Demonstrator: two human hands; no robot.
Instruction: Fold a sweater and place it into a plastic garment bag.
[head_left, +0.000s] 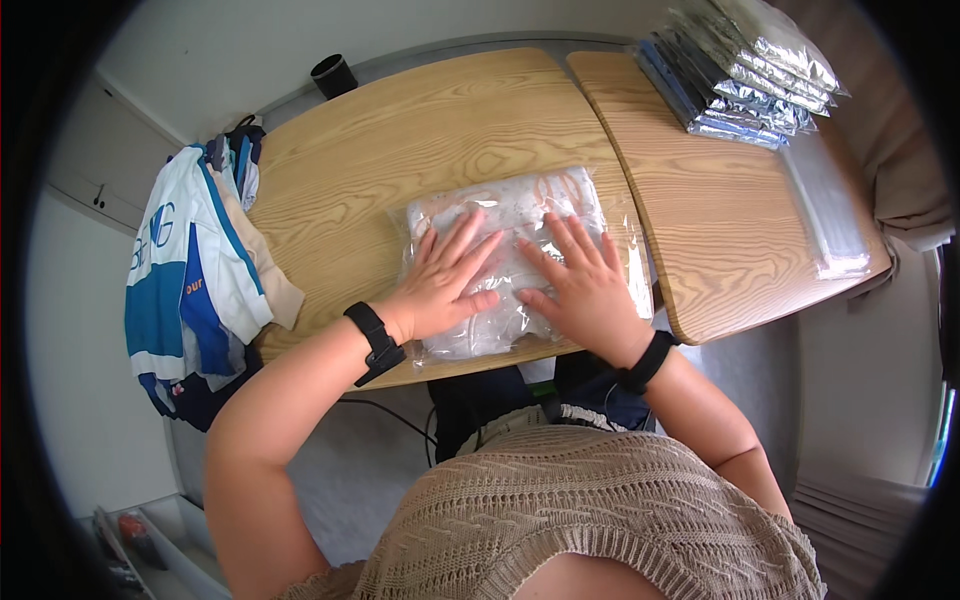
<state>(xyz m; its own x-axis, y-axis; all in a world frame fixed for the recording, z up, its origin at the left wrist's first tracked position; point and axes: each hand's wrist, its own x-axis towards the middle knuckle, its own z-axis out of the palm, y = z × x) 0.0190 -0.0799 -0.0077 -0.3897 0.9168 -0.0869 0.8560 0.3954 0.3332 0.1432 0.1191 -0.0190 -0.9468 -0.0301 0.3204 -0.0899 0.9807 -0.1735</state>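
Note:
A folded white garment with orange print (510,195) lies inside a clear plastic bag on the wooden table, close to its near edge. My left hand (445,280) rests flat on the left half of the bag, fingers spread. Across from it, my right hand (580,285) presses flat on the right half with its fingers apart. Both palms touch the plastic, and neither hand grips anything. Loose bag film (635,265) sticks out past the garment on the right. My hands hide part of the garment's middle.
Several garments (195,270) hang over the table's left edge. On the second table (700,215) at right stand a stack of bagged folded clothes (745,75) and a pile of flat clear bags (825,215). A black bin (333,76) is behind the table. A gap separates both tables.

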